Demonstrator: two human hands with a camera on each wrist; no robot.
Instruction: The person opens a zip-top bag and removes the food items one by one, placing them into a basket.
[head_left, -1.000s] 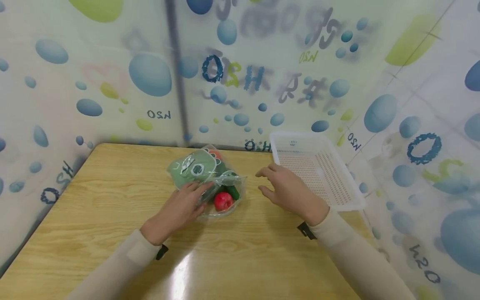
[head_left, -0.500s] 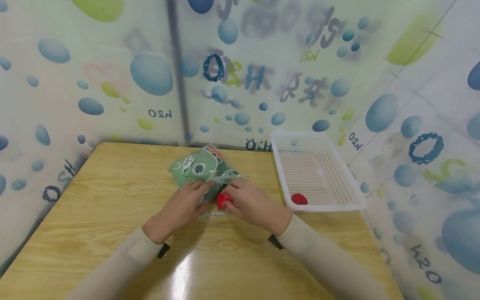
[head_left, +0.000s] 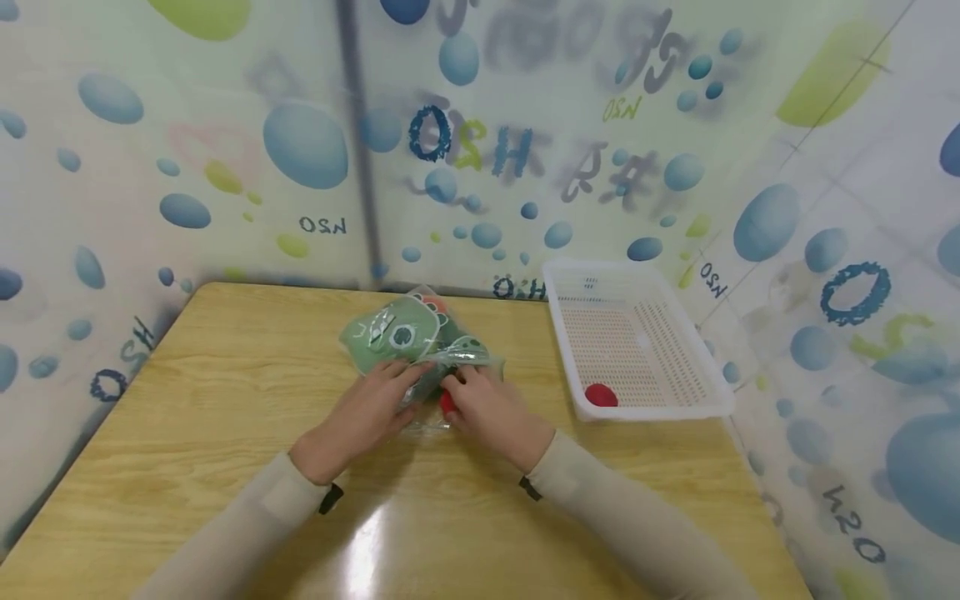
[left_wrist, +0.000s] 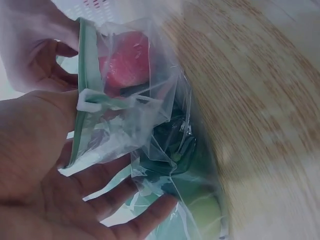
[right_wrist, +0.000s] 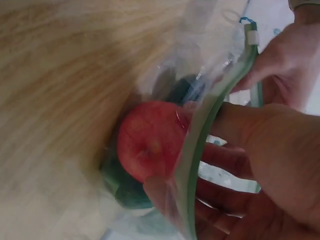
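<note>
A clear zip bag [head_left: 397, 333] with a green cartoon print lies on the table. My left hand [head_left: 356, 417] holds its open mouth, thumb at the green zip edge near the white slider [left_wrist: 89, 101] and fingers spread beneath the plastic. Reaching into the mouth, my right hand [head_left: 497, 414] has its thumb and a finger on either side of a red apple [right_wrist: 152, 140]. Dark green pieces [left_wrist: 172, 137] lie beside the apple inside the bag; their kind is unclear through the plastic. Part of the right fingers is hidden behind the zip edge.
To the right stands a white perforated plastic basket [head_left: 701, 371]. A red round thing [head_left: 601, 396] lies in its near left corner. The wooden table [head_left: 225, 367] meets a patterned curtain wall [head_left: 480, 83] at the back and right.
My right hand has come from over the basket leftward into the bag, to the apple. A red round thing now shows in the basket. The left hand has stayed at the bag.
</note>
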